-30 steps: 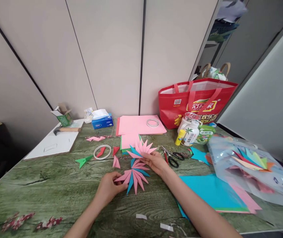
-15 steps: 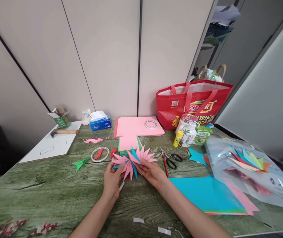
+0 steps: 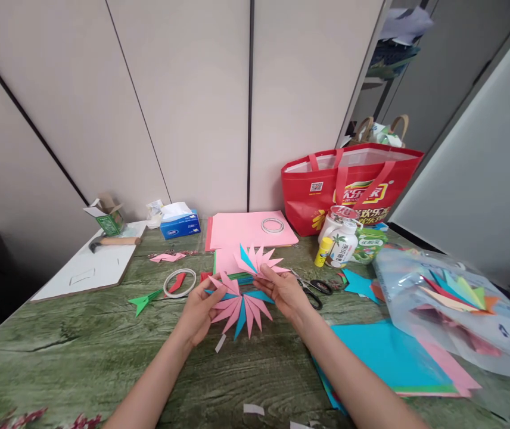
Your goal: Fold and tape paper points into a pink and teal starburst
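Observation:
My left hand (image 3: 199, 310) is closed on a pink-and-blue folded paper fan (image 3: 240, 311), its points spread downward and to the right. My right hand (image 3: 284, 291) pinches a smaller pink paper fan with one blue blade (image 3: 257, 257), held above and slightly right of the first. The two pieces come close around my fingers; whether they are joined there, I cannot tell. Just below my left hand lies a white paper strip (image 3: 220, 343). Behind the fans is a stack of pink and green paper squares (image 3: 226, 260), partly hidden.
Scissors (image 3: 315, 289) lie right of my right hand, near a glue stick (image 3: 323, 252). Blue sheets (image 3: 371, 351) extend under my right forearm. To the left are a tape roll (image 3: 180, 283) and a green folded piece (image 3: 145, 301). A red bag (image 3: 304, 202) stands behind.
The fan in my right hand has moved up and apart from the lower one. The lower fan has turned and spread wider in my left hand.

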`<state>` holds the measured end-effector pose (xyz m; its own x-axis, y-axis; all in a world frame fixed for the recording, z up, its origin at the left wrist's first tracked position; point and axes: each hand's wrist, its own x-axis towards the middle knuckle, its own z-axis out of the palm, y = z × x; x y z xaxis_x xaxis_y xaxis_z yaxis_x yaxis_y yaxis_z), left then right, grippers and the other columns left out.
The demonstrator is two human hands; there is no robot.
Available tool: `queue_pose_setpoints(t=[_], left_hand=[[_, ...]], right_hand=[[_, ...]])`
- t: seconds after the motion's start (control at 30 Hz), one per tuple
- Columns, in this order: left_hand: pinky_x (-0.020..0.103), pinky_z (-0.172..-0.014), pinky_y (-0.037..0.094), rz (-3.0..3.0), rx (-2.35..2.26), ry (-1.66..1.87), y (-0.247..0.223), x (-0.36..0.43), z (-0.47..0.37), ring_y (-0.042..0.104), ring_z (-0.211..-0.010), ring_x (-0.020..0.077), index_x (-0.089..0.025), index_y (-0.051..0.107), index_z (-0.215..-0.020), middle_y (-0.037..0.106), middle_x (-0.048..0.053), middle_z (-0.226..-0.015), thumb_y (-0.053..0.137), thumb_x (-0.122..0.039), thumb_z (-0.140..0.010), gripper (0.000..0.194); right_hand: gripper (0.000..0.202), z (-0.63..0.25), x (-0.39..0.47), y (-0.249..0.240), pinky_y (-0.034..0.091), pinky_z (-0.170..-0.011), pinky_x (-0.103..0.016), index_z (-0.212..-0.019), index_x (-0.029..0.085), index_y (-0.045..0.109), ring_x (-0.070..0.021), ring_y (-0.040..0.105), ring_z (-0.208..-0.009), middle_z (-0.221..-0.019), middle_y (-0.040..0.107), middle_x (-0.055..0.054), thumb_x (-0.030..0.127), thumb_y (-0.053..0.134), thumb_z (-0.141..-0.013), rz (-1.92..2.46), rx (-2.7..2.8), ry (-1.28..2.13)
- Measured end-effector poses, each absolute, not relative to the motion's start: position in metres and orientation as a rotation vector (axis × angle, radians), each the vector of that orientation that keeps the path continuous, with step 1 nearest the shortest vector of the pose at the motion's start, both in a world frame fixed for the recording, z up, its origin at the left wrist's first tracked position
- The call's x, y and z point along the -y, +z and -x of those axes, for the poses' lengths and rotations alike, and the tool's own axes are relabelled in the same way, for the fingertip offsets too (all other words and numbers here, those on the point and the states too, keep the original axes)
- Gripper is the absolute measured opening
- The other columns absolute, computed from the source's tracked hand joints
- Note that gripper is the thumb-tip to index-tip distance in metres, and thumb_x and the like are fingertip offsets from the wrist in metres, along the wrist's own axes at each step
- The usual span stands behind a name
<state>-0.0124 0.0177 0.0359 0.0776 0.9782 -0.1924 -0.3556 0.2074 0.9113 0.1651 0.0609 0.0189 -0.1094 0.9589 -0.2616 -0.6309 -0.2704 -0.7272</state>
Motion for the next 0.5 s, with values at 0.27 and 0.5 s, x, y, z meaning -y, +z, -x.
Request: queue_pose_setpoints(t=[0.27, 0.5], left_hand=[[0.020, -0.046, 0.043, -0.909, -1.076, 1.064, 0.036, -0.024, 0.029, 0.058, -0.050, 0.0114, -0.017, 0.056, -0.106, 0.066, 0.003, -0.069, 0.073, -0.030, -0.057, 0.053], [0.020, -0.046, 0.041, -0.964, -1.149, 1.096, 0.033, -0.023, 0.032, 0.054, -0.046, 0.0097, -0.015, 0.062, -0.090, 0.065, 0.000, -0.062, 0.074, -0.026, -0.055, 0.039]], right_hand=[[0.026, -0.161, -0.061, 0.010, 0.052, -0.070, -0.030, -0.079, 0.014, 0.061, -0.0155, 0.064, -0.069, -0.075, 0.068, -0.004, 0.020, 0.073, -0.057, 0.812, 0.560, 1.841], [0.028, -0.160, -0.055, 0.003, 0.050, -0.069, -0.031, -0.082, 0.016, 0.060, -0.0171, 0.064, -0.070, -0.079, 0.068, -0.004, 0.022, 0.073, -0.058, 0.709, 0.711, 1.876]])
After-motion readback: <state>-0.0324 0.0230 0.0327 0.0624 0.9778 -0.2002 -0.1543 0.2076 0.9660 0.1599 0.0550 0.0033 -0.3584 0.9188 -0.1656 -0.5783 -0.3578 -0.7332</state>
